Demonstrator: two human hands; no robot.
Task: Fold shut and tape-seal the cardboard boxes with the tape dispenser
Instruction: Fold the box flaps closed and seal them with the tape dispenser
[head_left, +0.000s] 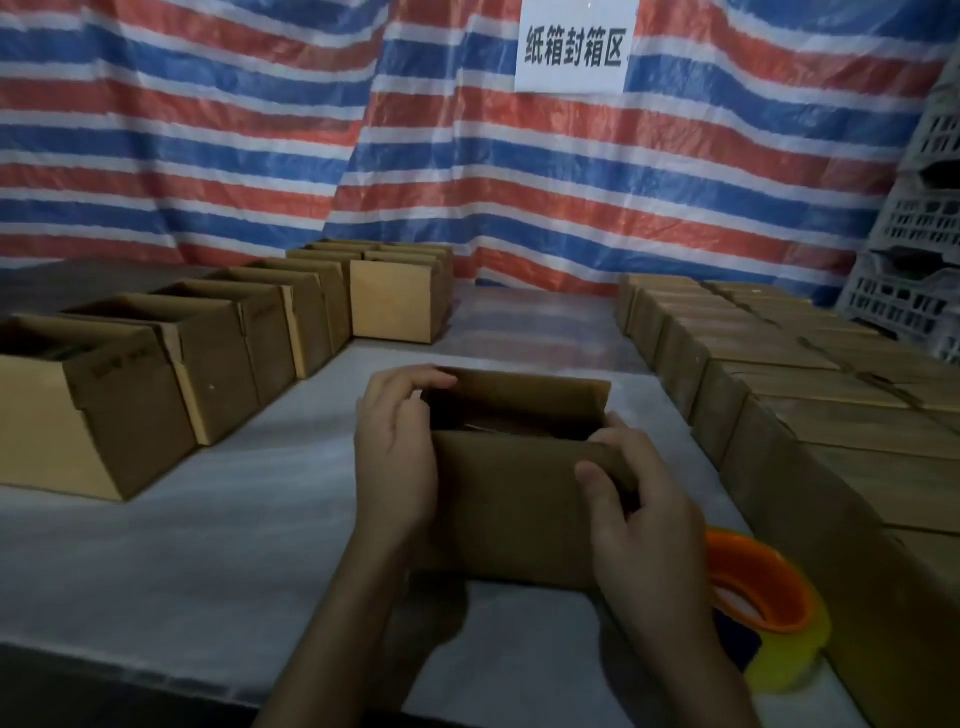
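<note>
Mid-fold, the left hand (397, 441) curls over the ten-o'clock corner of the cardboard box (509, 504), the right hand (644, 525) pinches its near flap, and the next move likely needs the tape dispenser (769, 587) at four o'clock.

Matt cardboard box (511, 499), glossy plastic tape dispenser (763, 597), woven tarp (260, 130).

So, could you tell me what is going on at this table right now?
A person is folding shut a cardboard box in the middle of the table. The left hand grips its left end, and the right hand pinches the near flap; the top is open and untaped. The tape dispenser lies untouched by the right wrist. Open boxes line the left side; closed boxes fill the right.
</note>
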